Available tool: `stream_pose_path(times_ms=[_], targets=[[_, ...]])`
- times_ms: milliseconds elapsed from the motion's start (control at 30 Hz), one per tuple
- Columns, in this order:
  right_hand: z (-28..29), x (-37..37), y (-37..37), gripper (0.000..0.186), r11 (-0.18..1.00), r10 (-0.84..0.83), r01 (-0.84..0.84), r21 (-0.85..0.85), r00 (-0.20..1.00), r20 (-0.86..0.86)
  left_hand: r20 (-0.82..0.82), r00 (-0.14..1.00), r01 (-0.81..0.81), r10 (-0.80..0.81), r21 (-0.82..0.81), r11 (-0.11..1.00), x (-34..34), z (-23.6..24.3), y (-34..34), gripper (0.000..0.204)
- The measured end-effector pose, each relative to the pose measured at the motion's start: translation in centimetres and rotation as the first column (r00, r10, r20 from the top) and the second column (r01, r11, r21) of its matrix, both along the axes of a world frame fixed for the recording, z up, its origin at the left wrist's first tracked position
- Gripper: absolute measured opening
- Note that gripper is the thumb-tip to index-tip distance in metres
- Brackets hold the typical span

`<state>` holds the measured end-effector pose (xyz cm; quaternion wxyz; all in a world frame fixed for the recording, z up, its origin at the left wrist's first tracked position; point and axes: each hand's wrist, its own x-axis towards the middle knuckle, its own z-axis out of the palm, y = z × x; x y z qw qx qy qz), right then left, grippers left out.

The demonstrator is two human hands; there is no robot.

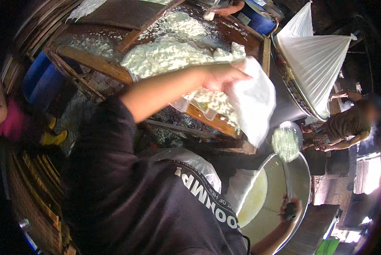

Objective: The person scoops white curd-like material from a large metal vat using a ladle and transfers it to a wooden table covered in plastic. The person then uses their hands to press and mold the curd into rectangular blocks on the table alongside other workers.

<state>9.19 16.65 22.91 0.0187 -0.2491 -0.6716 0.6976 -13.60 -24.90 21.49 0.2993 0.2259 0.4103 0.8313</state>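
My left hand (225, 78) is closed on the edge of a thin white cloth (256, 104), lifting it at the right end of a wooden table. Behind that forearm lies a heap of soft white curds (167, 55), partly spread on cloth. In my right hand (298, 207) is the handle of a ladle, held over a large metal pot (302, 180). White curds fill the ladle's round bowl (285, 143), which is above the pot's far rim, close to the cloth. Pale liquid (255, 197) shows inside the pot.
White cloth (316, 59) hangs gathered in peaks over a big round vessel at the right. Blue barrels (39, 78) stand at the left and far side. Another person's hand (231, 8) works at the table's far edge; a person (348, 121) is at the right, another (14, 121) at the left.
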Motion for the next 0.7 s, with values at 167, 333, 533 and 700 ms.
stream_pose_path(times_ms=[167,333,533,700], targets=[[4.9,-10.6,-13.4,0.034,0.85,0.347,-0.31,-0.427,0.938,0.01,0.012,0.95,-0.283,0.313,-0.395,0.874,-4.5,-3.0,-20.8,0.055],[4.3,-19.9,-24.9,0.037,0.454,0.662,-0.543,-0.706,0.736,-0.14,0.027,0.857,-0.314,0.515,-0.765,0.562,-9.3,-6.8,-34.1,0.069],[5.0,-23.8,-37.3,0.027,0.424,0.906,-0.883,0.203,0.415,-0.09,-0.163,0.977,-0.145,0.137,-0.98,-0.135,-11.5,-7.0,-33.9,0.081],[6.3,-25.2,-39.4,0.014,0.406,0.909,-0.905,-0.13,0.414,-0.043,-0.177,0.965,-0.172,0.196,-0.984,-0.041,-11.8,-7.1,-33.5,0.082]])
